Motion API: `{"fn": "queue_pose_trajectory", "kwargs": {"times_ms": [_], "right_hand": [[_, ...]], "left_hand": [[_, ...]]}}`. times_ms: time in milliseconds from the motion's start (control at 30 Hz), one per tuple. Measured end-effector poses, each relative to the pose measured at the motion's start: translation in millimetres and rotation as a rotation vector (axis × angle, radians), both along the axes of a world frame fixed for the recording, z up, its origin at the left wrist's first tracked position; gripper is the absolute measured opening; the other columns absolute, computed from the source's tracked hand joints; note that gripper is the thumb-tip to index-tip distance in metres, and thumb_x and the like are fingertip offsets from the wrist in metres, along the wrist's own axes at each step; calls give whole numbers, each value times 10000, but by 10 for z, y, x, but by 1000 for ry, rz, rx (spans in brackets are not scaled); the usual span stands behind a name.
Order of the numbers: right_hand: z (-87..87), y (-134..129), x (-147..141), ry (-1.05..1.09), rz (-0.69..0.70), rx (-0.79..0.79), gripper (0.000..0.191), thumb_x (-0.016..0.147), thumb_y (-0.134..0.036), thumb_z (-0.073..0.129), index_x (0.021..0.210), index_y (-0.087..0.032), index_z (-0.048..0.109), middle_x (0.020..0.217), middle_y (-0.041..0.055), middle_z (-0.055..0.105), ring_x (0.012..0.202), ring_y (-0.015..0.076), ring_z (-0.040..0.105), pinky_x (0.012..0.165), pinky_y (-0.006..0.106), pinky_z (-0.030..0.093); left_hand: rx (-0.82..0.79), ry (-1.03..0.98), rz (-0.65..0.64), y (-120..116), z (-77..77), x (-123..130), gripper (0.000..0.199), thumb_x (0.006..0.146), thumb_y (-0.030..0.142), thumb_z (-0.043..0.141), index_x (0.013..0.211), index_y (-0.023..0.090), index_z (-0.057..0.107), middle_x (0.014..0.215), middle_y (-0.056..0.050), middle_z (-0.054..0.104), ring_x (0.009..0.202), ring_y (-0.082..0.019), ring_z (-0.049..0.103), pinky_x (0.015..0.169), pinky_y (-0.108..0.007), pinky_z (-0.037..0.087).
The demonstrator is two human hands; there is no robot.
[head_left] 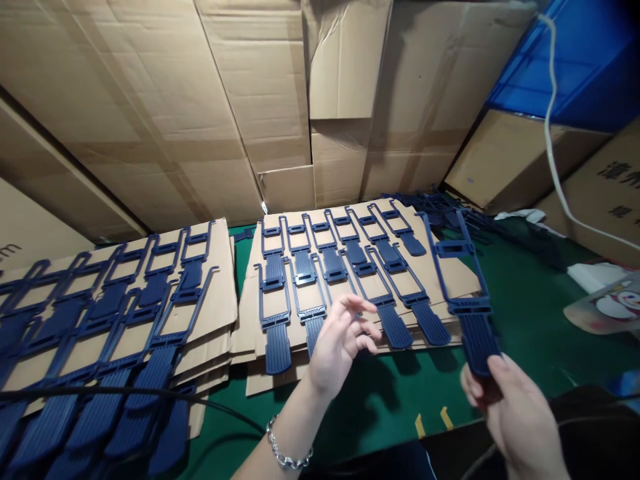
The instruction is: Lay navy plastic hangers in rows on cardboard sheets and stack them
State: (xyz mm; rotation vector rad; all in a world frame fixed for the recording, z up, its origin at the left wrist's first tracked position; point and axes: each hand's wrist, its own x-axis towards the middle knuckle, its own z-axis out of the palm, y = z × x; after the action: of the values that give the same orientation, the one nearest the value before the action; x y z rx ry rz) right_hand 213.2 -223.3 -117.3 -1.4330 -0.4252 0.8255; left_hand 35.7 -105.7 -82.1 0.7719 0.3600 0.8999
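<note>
My right hand [520, 407] pinches the ribbed lower end of a dark blue plastic frame part [480, 340], which stands tilted up above the table's right side. My left hand [343, 340], with a chain bracelet at the wrist, hovers over the near edge of the middle cardboard sheets with fingers loosely curled and apart; nothing shows in it. Beneath and around it, similar blue frame parts [277, 347] lie in two rows on the cardboard sheets [250, 340]. The left hand hides part of the near row.
More blue parts [155, 373] lie on a cardboard stack at left. Loose blue pieces [450, 207] are heaped at the back right. A plastic cup [600, 307] stands on the green table [540, 333]. A black cable [215, 403] crosses the left front; cardboard boxes [150, 100] wall the back.
</note>
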Motion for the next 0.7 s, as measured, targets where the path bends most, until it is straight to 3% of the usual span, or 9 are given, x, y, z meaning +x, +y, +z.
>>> {"fn": "queue_pose_trajectory", "kwargs": {"times_ms": [100,200,400,700], "right_hand": [[-114,-88,313,-45,26,-80,367,750,-514,564,545,-226,462,504,44,397,471,142,392,425,307,309],[-207,-159,396,-10,72,-148,406,787,-535,513,532,-226,445,507,38,379,462,127,363,430,310,273],[-289,-96,359,39,110,-170,462,753,-592,530,602,-200,338,462,-21,355,417,96,335,404,240,233],[-232,122,461,39,123,-135,452,769,-578,527,645,-186,342,435,-51,358,388,77,349,384,190,234]], "left_hand": [[21,47,-40,4,-29,6,208,804,349,536,835,144,531,707,-20,518,512,-68,463,447,-173,381],[42,103,-38,5,-44,15,196,787,332,552,778,137,533,613,8,463,456,-50,382,395,-156,301],[37,164,-6,12,-31,-8,196,738,332,585,734,149,517,564,35,402,418,-41,286,374,-166,215],[91,198,-126,-25,31,-9,194,765,342,554,731,155,512,535,46,374,395,-33,257,379,-172,178]]}}
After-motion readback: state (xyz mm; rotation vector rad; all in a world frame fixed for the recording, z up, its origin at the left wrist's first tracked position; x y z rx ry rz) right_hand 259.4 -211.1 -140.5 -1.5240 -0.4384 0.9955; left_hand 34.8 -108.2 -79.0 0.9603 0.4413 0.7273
